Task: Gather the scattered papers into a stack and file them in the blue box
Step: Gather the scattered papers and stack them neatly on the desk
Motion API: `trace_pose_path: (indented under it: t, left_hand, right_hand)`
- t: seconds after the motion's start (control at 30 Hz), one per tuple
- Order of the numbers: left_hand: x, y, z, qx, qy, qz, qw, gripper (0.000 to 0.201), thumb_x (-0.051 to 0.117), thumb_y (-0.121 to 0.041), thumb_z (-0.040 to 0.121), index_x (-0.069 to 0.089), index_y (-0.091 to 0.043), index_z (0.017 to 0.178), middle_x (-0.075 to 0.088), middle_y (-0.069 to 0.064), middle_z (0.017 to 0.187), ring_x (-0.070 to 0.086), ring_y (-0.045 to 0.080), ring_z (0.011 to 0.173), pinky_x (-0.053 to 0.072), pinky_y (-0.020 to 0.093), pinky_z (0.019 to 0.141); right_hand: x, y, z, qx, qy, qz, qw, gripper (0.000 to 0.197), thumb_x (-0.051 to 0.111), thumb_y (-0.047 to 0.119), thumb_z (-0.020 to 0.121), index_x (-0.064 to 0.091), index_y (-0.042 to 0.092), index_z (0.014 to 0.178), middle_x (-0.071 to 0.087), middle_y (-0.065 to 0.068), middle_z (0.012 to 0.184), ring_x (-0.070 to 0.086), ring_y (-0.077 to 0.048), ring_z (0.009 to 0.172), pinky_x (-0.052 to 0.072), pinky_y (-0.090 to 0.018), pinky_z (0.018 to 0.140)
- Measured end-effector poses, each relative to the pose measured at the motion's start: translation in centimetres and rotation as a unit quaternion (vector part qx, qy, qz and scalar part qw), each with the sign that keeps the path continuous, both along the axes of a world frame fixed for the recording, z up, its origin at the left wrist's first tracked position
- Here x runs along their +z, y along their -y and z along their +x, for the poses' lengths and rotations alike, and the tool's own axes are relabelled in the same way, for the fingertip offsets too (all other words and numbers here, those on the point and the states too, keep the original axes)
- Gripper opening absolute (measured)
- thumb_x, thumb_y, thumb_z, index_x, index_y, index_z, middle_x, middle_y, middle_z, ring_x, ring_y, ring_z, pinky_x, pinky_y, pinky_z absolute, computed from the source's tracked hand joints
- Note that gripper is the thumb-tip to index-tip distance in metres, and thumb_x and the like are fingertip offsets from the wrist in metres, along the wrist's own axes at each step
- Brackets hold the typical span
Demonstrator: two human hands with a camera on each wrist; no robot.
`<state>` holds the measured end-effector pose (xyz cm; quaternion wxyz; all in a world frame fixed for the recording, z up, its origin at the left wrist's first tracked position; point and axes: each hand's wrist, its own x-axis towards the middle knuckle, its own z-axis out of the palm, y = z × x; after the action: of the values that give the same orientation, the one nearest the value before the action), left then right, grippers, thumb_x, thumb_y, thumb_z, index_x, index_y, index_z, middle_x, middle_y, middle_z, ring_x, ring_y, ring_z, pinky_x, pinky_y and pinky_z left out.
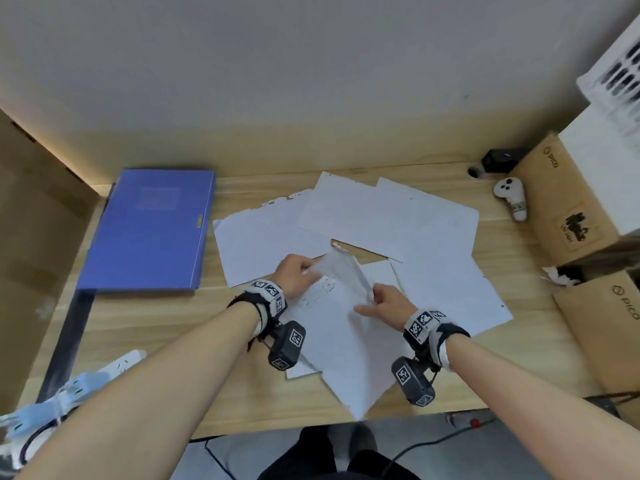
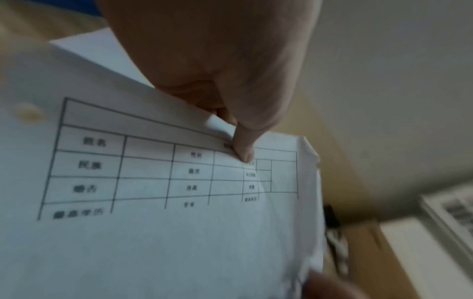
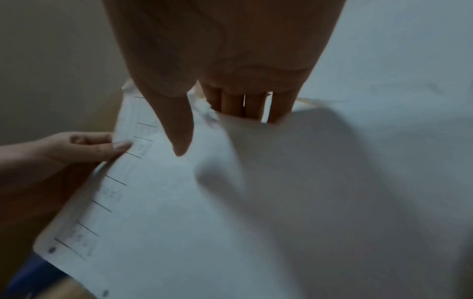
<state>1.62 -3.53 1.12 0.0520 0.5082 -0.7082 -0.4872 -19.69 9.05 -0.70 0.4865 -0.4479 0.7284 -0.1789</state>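
Both hands hold a small stack of white papers [image 1: 339,327] tilted above the near middle of the wooden desk [image 1: 173,327]. My left hand [image 1: 298,273] pinches its far left edge, thumb on a printed table form [image 2: 153,172]. My right hand [image 1: 382,301] grips the right edge, thumb on top and fingers [image 3: 232,103] beneath the sheets [image 3: 204,202]. More loose white sheets [image 1: 388,220] lie spread and overlapping across the desk behind the hands. The blue box [image 1: 152,230] lies flat and closed at the desk's far left.
Cardboard boxes [image 1: 568,199] stand along the right edge, with a white controller [image 1: 512,197] and a small black device [image 1: 498,161] beside them. A white power strip [image 1: 114,368] sits at the near left corner. The wall is just behind the desk.
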Motion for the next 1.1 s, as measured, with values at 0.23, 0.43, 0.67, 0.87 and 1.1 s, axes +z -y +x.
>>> trace_pose_path:
  t: [0.23,0.43,0.67,0.87,1.1]
  left_hand:
    - [-1.3,-0.3,4.4,0.111,-0.007,0.098,0.989,0.018,0.068,-0.015,0.086,0.073,-0.001,0.096,0.075,0.015,0.1,0.071,0.031,0.093,0.058,0.041,0.085]
    - [-3.7,-1.4,6.6,-0.009,0.119,0.143,0.983,0.016,0.072,-0.02,0.08,0.066,-0.012,0.069,0.072,0.004,0.077,0.072,0.025,0.078,0.057,0.037,0.069]
    - [-3.0,0.4,7.7,-0.007,0.286,0.087,0.954,0.034,0.05,-0.047,0.082,0.063,-0.016,0.072,0.072,0.002,0.078,0.07,0.025,0.078,0.053,0.034,0.074]
    - [-3.5,3.8,6.7,-0.017,0.282,-0.099,0.954,0.028,0.053,-0.021,0.084,0.057,-0.022,0.111,0.056,-0.002,0.119,0.054,0.021,0.106,0.046,0.035,0.077]
    - [-5.8,7.4,4.5,-0.096,0.337,-0.087,0.932,0.08,0.06,-0.022,0.089,0.013,-0.024,0.155,-0.007,0.005,0.164,0.006,0.027,0.15,0.024,0.049,0.116]
  right_hand:
    - [1.0,2.6,-1.7,0.095,-0.164,0.022,0.982,0.021,0.07,0.032,0.073,0.061,0.013,0.069,0.053,0.0,0.061,0.05,-0.019,0.058,0.036,-0.03,0.056]
    - [0.5,5.9,-0.7,0.262,-0.255,0.026,0.93,0.014,0.055,0.028,0.089,0.065,0.022,0.083,0.065,-0.004,0.096,0.059,-0.026,0.091,0.049,-0.036,0.075]
    - [-2.3,9.1,1.2,0.401,-0.317,-0.015,0.859,0.022,0.054,0.023,0.09,0.069,0.021,0.106,0.058,-0.006,0.117,0.046,-0.029,0.115,0.039,-0.036,0.084]
    - [-4.3,10.2,1.2,0.38,-0.307,-0.079,0.869,0.056,0.074,0.031,0.077,0.051,0.018,0.126,0.047,-0.004,0.128,0.045,-0.027,0.118,0.04,-0.037,0.089]
    - [-4.8,10.7,-0.4,0.303,-0.306,-0.017,0.902,0.064,0.073,0.053,0.07,0.047,0.024,0.121,0.048,0.001,0.123,0.045,-0.024,0.118,0.043,-0.037,0.078]
